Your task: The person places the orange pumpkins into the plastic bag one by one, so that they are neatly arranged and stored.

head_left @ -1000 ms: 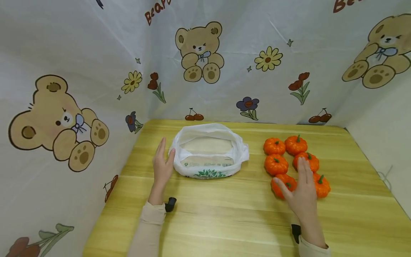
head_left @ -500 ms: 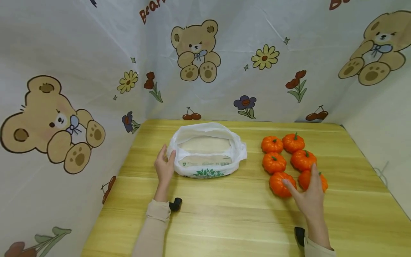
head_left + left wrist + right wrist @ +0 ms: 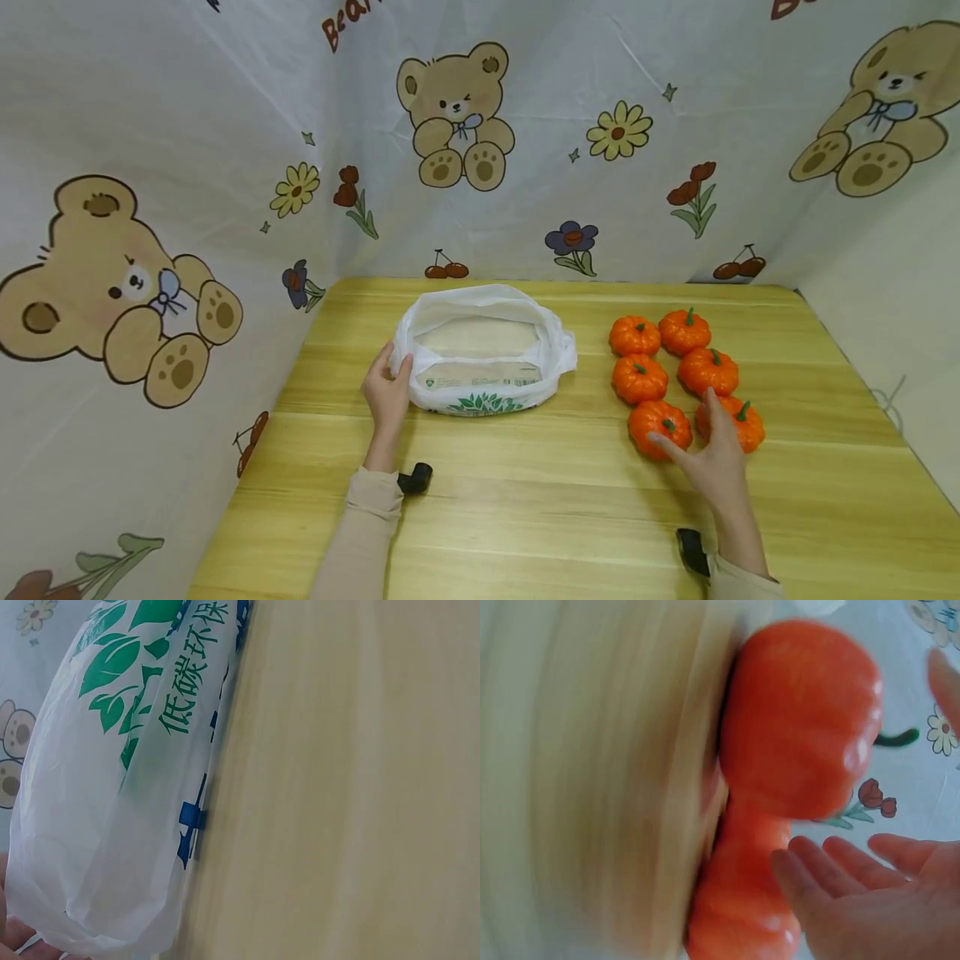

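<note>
A white plastic bag (image 3: 491, 402) with green leaf print lies on the wooden table, its mouth gaping upward. At its left end my left hand (image 3: 387, 398) grips the side, thumb in front and fingers around the edge. In the left wrist view, some fingertips (image 3: 22, 934) show at the bag's lower corner. Several orange toy pumpkins with green stems stand in two columns at the right. My right hand (image 3: 718, 467) hovers with thumb and fingers spread at the near row, between the front left pumpkin (image 3: 660, 429) and the front right pumpkin (image 3: 742, 425), holding nothing.
The wooden table (image 3: 525, 500) meets a white cloth backdrop (image 3: 525, 208) printed with bears and flowers at the back and left. Behind the near pumpkins stand a middle left pumpkin (image 3: 640, 379) and a middle right pumpkin (image 3: 708, 372). Black camera mounts sit on both wrists.
My left hand has come in against the bag's left side and closed around its edge. The right hand has shifted and lowered toward the near pumpkins, thumb and fingers apart. The view has shifted slightly.
</note>
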A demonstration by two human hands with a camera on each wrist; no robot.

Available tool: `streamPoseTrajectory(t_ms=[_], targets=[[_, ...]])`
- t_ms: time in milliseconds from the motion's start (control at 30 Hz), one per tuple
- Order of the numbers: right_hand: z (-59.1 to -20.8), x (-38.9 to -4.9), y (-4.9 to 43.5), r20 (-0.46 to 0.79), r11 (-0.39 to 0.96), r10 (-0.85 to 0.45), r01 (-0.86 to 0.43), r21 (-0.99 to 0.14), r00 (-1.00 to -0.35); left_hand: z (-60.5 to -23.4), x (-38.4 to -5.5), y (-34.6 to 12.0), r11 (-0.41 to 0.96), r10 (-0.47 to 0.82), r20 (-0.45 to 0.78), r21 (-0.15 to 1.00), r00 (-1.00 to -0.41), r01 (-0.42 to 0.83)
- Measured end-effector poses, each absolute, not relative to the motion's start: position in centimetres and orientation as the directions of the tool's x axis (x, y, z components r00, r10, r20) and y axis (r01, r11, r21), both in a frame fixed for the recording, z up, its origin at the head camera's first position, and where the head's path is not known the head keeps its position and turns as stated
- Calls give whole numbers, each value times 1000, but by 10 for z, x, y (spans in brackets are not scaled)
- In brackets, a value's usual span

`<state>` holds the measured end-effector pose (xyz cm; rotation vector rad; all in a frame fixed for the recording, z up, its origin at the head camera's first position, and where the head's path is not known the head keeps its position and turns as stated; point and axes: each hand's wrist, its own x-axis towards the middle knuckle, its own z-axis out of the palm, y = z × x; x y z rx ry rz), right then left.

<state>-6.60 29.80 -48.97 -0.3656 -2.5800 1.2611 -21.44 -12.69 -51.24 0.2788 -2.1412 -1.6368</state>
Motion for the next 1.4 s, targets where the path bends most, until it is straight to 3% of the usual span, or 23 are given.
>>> streamPoseTrajectory(t_ms=[400, 967, 1233, 1400], targets=[[-503, -69, 298, -25, 518, 300, 185, -835, -954, -515, -217, -122, 216, -496, 226, 967, -838, 133], [-507, -70, 296, -46, 520, 308, 209, -828, -950, -515, -220, -117, 205, -615, 199, 975, -763, 89], [-507, -69, 295, -68, 506, 336, 241, -828, -940, -514, -219, -116, 189, -634, 170, 980, -754, 62], [-506, -69, 293, -17, 520, 370, 222, -825, -929, -513, -217, -114, 177, -626, 163, 982, -763, 65]])
